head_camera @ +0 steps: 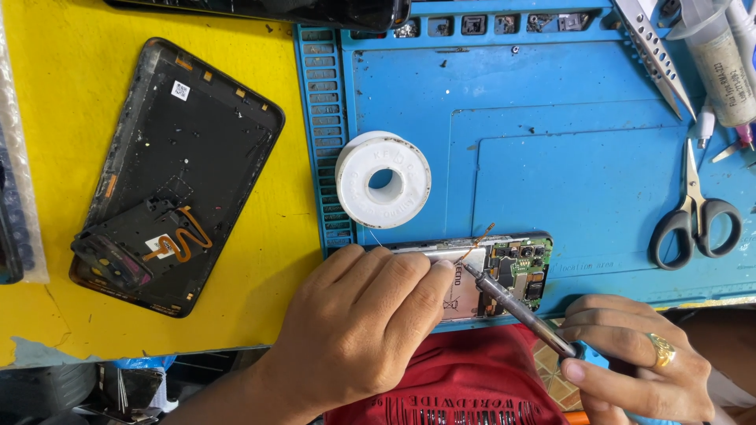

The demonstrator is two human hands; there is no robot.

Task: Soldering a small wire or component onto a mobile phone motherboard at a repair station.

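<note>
Small square white label (180,90) with a dark code pattern, stuck on the inner face of the black phone back cover (177,177), well up and left of the left hand (358,327). Grey tube (720,67) with a pale printed label, far above the right hand (638,358). No lit screens.

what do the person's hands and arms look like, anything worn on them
Both hands are bare, with no gloves. The left hand has no ring or watch in view, and its forearm is bare with no sleeve showing. The right hand wears a chunky gold ring with a raised face on one finger. Its wrist runs out of the picture, so any sleeve there can't be seen.
</note>
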